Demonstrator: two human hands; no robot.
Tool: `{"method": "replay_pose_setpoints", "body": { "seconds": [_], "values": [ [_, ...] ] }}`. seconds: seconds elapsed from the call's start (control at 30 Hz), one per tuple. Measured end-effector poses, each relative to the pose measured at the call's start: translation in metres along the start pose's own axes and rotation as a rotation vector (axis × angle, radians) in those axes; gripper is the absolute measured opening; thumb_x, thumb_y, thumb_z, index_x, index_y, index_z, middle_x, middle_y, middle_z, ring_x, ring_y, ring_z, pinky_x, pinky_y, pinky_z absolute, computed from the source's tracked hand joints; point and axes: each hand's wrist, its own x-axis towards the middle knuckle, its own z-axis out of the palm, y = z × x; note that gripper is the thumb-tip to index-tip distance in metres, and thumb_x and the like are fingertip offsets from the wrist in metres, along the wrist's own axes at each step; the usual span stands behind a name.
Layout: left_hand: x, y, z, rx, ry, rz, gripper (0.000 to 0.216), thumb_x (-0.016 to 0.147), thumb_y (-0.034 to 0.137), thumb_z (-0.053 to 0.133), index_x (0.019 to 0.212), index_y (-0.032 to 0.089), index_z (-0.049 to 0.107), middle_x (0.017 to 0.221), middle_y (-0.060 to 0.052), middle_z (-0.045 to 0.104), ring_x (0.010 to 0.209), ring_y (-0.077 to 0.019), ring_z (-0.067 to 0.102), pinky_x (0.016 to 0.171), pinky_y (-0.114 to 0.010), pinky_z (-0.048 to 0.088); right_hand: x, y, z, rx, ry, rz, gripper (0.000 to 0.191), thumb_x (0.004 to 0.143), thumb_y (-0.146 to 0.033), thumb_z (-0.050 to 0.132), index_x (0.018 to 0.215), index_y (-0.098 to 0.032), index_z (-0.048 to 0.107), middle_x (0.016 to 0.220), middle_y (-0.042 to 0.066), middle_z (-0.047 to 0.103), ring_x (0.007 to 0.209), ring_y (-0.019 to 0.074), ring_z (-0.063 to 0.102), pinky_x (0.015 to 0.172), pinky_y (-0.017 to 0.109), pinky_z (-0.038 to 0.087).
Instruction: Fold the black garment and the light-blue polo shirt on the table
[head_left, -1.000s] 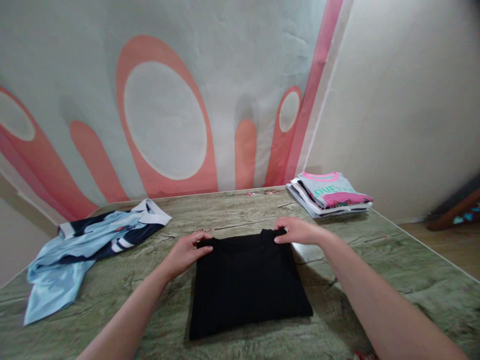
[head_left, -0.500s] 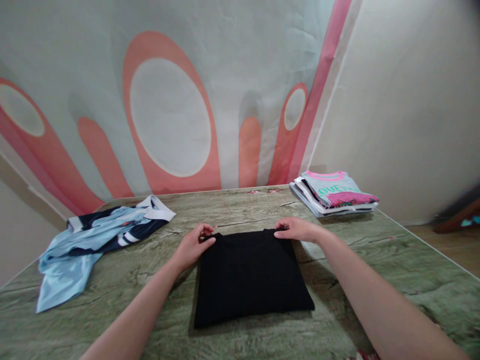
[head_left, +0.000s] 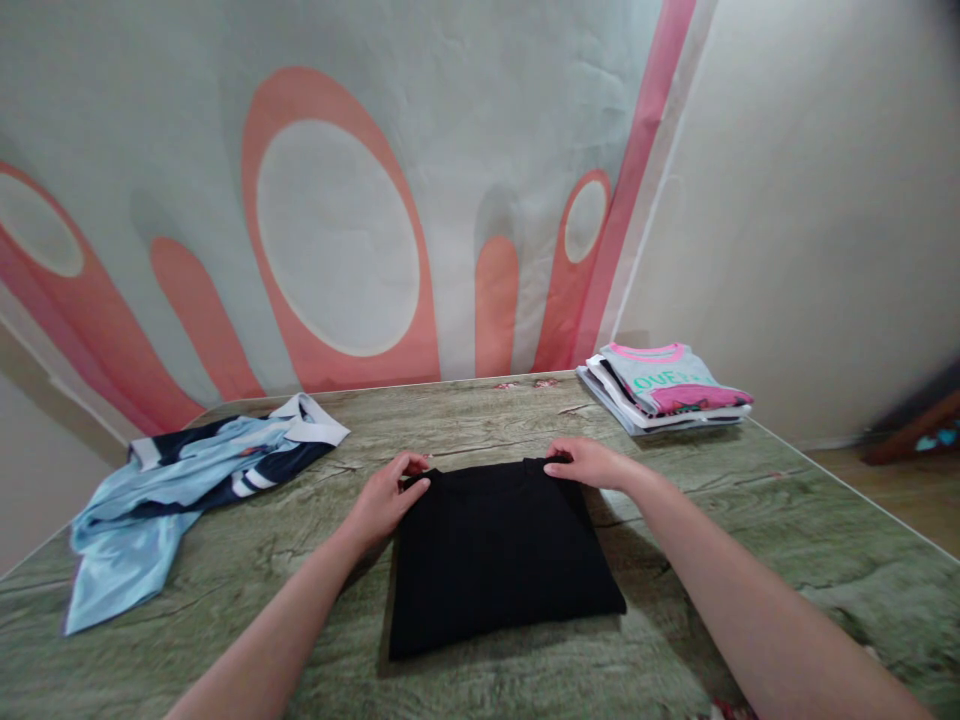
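- Nearest the camera, both forearms run in from the bottom edge, so elbows and upper arms are cut off; a small reddish scrap at the bottom edge, beneath the right forearm, is too little in view to make out
- The black shirt (head_left: 495,555) lies flat on the table (head_left: 787,540) between the two forearms, its near edge well short of the hands, toward the person; it is folded to a neat, nearly square packet, plain dark cloth with no print showing; the folds and layers inside it cannot be made out
- The left hand (head_left: 386,495) sits at the shirt's far left corner, fingers curled and drawn in against the thumb, pinching the edge of the cloth
- The right hand (head_left: 589,462) rests on the far right corner by the neckline, fingers close together and laid over the edge; its thumb is hidden under the hand, so I cannot tell whether it grips or only presses
- Out beyond the left hand, well apart to its left, a pale blue and navy garment (head_left: 172,480) lies crumpled and unfolded, a white collar at its far end
- Beyond the right hand, to its right, a stack of folded shirts (head_left: 664,390) sits at the table's far corner; the top one is grey with pink trim; its green lettering is partly folded under
- Farthest off, past both hands, a wall (head_left: 337,240) painted with coral loops
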Motion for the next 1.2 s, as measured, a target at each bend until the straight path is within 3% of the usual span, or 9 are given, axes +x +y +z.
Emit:
{"method": "replay_pose_setpoints", "body": {
  "seconds": [0.17,0.47,0.67,0.87,1.0,1.2],
  "values": [
    [0.0,0.0,0.002,-0.007,0.02,-0.005,0.022,0.088,0.037,0.054,0.103,0.022,0.057,0.103,-0.004,0.066,0.096,-0.0207,0.062,0.079,-0.032,0.048,0.002,-0.001,0.005,0.005,0.057,-0.044,0.022,0.077,-0.032,0.064,0.095,-0.019,0.063,0.096,0.004,0.065,0.081,0.0176,0.056,0.073,0.029,0.041],
    [0.0,-0.005,0.007,-0.003,0.052,-0.019,0.023,0.088,0.038,0.054,0.105,0.023,0.058,0.105,-0.004,0.066,0.096,-0.0207,0.062,0.08,-0.033,0.049,0.01,0.008,0.017,-0.025,0.136,-0.006,0.013,0.083,-0.03,0.059,0.087,-0.019,0.065,0.082,0.001,0.066,0.075,0.0164,0.057,0.068,0.028,0.041],
    [-0.002,0.001,0.008,0.104,0.122,0.004,0.025,0.089,0.037,0.052,0.108,0.022,0.058,0.103,-0.006,0.064,0.095,-0.0215,0.061,0.082,-0.035,0.049,0.007,-0.006,0.018,-0.099,0.218,-0.026,0.017,0.086,-0.032,0.056,0.084,-0.019,0.066,0.081,0.003,0.063,0.075,0.0168,0.056,0.07,0.029,0.04],
    [0.003,0.004,0.009,0.192,0.072,0.045,0.03,0.083,0.049,0.06,0.094,0.022,0.065,0.096,-0.006,0.066,0.097,-0.0255,0.061,0.088,-0.039,0.046,0.008,-0.023,0.024,-0.125,0.214,-0.083,0.024,0.081,-0.042,0.065,0.09,-0.02,0.069,0.089,0.004,0.065,0.089,0.0197,0.057,0.082,0.033,0.042],
    [0.005,0.015,0.009,0.182,0.045,0.061,0.024,0.083,0.046,0.061,0.087,0.022,0.064,0.093,-0.004,0.067,0.097,-0.0256,0.06,0.088,-0.038,0.044,0.01,-0.027,0.029,-0.127,0.189,-0.069,0.031,0.077,-0.044,0.07,0.098,-0.021,0.069,0.097,0.005,0.066,0.097,0.0226,0.056,0.086,0.035,0.041],
    [0.004,0.028,0.012,0.084,0.098,0.026,0.019,0.09,0.041,0.053,0.091,0.023,0.058,0.096,-0.002,0.067,0.095,-0.0223,0.061,0.088,-0.035,0.044,0.01,-0.032,0.029,-0.172,0.22,-0.13,0.016,0.082,-0.033,0.064,0.091,-0.019,0.065,0.09,0.005,0.066,0.09,0.0206,0.057,0.083,0.033,0.041]
  ]
}}
